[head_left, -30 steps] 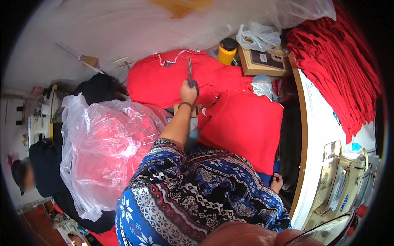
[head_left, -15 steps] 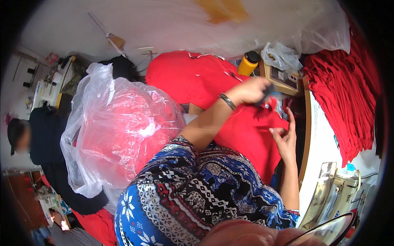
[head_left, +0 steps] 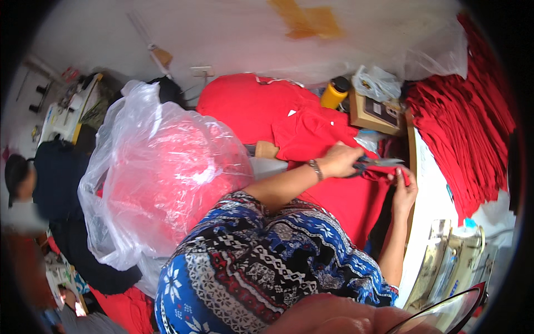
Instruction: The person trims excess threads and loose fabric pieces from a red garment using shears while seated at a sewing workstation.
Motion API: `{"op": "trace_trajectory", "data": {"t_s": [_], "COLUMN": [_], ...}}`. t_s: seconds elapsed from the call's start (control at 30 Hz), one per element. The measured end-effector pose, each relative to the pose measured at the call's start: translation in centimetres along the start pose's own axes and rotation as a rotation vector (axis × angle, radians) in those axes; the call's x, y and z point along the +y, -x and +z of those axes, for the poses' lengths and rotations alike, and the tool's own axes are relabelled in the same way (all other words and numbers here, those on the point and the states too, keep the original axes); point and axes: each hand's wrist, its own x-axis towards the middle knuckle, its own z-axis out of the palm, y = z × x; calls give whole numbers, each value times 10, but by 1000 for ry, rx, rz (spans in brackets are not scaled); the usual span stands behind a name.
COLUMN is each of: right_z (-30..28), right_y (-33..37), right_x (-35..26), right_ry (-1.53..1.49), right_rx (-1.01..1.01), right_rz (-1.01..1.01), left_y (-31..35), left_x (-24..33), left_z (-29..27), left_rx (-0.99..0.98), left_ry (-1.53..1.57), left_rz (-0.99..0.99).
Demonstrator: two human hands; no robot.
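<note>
In my left hand point(head_left: 339, 160), which wears a bracelet, is a pair of dark-handled scissors point(head_left: 387, 162). The blades point right, toward my right hand point(head_left: 405, 193). That hand's thumb and fingers pinch the edge of a piece of red fabric point(head_left: 347, 192), just below the scissor tips. The cloth spreads over my lap and reaches back toward a larger red bundle point(head_left: 245, 103). Whether the blades touch the cloth, I cannot tell.
A clear plastic bag point(head_left: 167, 178) full of red cloth bulges on my left. Behind the work stand a yellow bottle point(head_left: 334, 93) and a cardboard box point(head_left: 364, 114). To the right are a white tabletop point(head_left: 431, 183), stacked red fabric point(head_left: 461, 139) and a sewing machine point(head_left: 459, 267).
My left hand has come down and nearer with the scissors, whose blades now show. My right hand has moved slightly right and closed from spread fingers to a pinch on the red fabric.
</note>
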Motion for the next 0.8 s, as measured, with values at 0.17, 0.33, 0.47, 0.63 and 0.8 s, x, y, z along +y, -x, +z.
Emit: {"op": "trace_trajectory", "data": {"t_s": [0.17, 0.33, 0.47, 0.63, 0.8], "right_z": [-44, -68, -115, -160, -132], "right_y": [-29, -65, -56, 44, 162], "right_x": [-17, -42, -45, -32, 64], "right_ry": [-185, -191, -387, 27, 302], "right_rx": [168, 294, 350, 265, -20], "right_rz": [-119, -178, -394, -132, 267], "left_y": [5, -51, -106, -89, -3], "left_x": [-57, -79, -10, 40, 32], "left_z": [10, -51, -154, -214, -155], "left_rx": [83, 392, 188, -443, -1182], "left_ry": [-158, -72, -5, 102, 379], "left_rz": [-215, -100, -158, -192, -308]}}
